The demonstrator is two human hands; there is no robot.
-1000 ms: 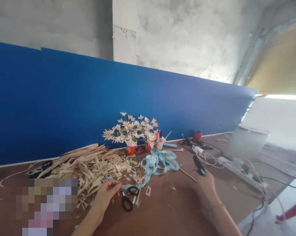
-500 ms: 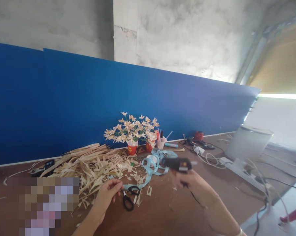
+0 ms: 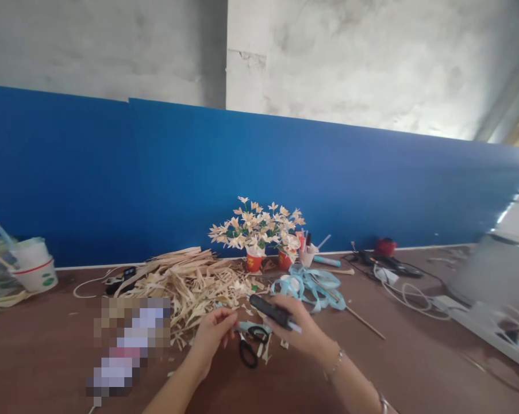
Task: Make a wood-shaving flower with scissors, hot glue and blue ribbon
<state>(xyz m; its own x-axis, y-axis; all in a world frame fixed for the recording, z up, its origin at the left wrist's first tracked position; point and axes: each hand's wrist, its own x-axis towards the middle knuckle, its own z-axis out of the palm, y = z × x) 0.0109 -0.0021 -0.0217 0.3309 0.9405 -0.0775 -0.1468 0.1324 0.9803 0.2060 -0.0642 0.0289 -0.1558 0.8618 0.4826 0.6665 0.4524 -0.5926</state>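
Observation:
My right hand [image 3: 300, 328] is wrapped round a black glue gun [image 3: 273, 310], with a pale glue stick jutting from its rear end. The gun's front points left, toward my left hand [image 3: 216, 336]. My left hand is closed in a pinch, thumb against fingers; what lies between them is too small to make out. Beside those fingertips, black-handled scissors [image 3: 248, 351] lie on the table. Behind both hands spreads a heap of dry, straw-coloured husk strips [image 3: 185, 287]. Light blue ribbon [image 3: 315, 282] lies in loose loops beyond my right hand.
Straw-coloured artificial flowers [image 3: 259, 224] stand in red cups [image 3: 254, 263] by the blue partition [image 3: 177, 172]. A thin wooden stick [image 3: 366, 323] lies at right. Cables and a white power strip [image 3: 487, 328] are farther right. White cups [image 3: 35, 273] stand at far left.
The view has swung left, bringing the white cups in. My right hand has brought the glue gun closer to my left hand, uncovering the wooden stick. My left hand stays pinched by the scissors.

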